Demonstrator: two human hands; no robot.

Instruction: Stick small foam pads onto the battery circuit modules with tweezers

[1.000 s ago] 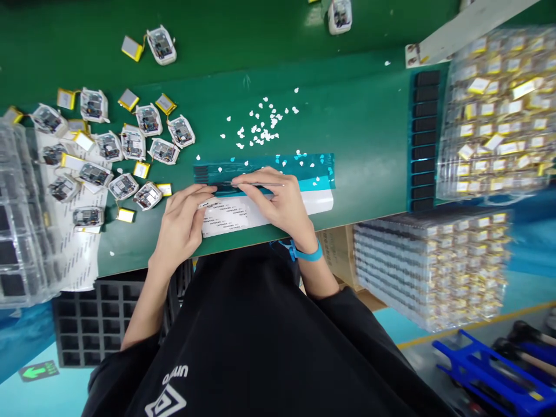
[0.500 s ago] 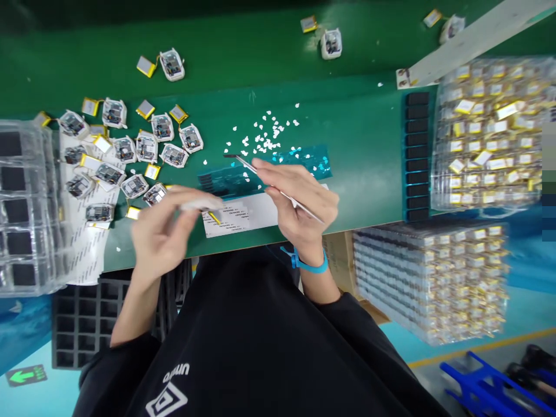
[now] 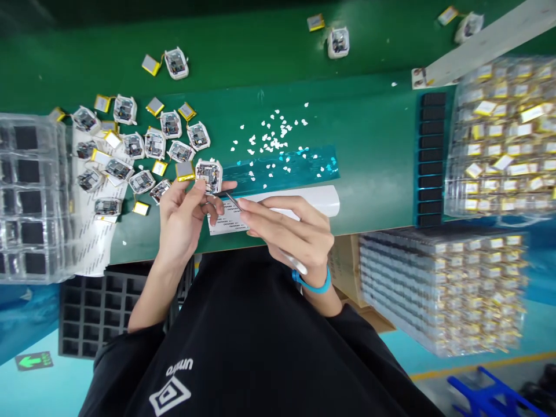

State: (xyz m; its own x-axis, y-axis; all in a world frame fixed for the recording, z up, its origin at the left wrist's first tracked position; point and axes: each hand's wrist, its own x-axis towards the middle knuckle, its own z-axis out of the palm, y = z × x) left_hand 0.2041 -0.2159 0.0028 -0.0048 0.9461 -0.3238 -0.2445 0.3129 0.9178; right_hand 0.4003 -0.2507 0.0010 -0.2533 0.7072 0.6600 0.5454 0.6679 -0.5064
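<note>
My left hand point(image 3: 185, 217) grips a white device housing point(image 3: 209, 175) between thumb and fingers, its open side with the circuit board facing up. A silver and yellow battery point(image 3: 185, 171) hangs off the housing's left side. My right hand point(image 3: 295, 229) is closed around slim metal tweezers point(image 3: 233, 201), whose tip is close to the housing's lower right edge. Something dark shows at that tip; whether it touches the housing I cannot tell. Below both hands lie a white printed sheet point(image 3: 223, 225) and a blue film strip point(image 3: 260, 168). Small white stickers point(image 3: 273, 142) are scattered beyond.
More open housings point(image 3: 155, 143) with batteries crowd the left of the green bench point(image 3: 373, 150). Clear trays stand at the left point(image 3: 47, 197) and right point(image 3: 452, 174). Black foam blocks point(image 3: 432, 159) form a column by the right tray. A white post point(image 3: 473, 49) crosses the upper right.
My left hand has brought the housing up and turned its circuit side into view. The tweezers' tip has come down from near the stickers to beside the housing.
</note>
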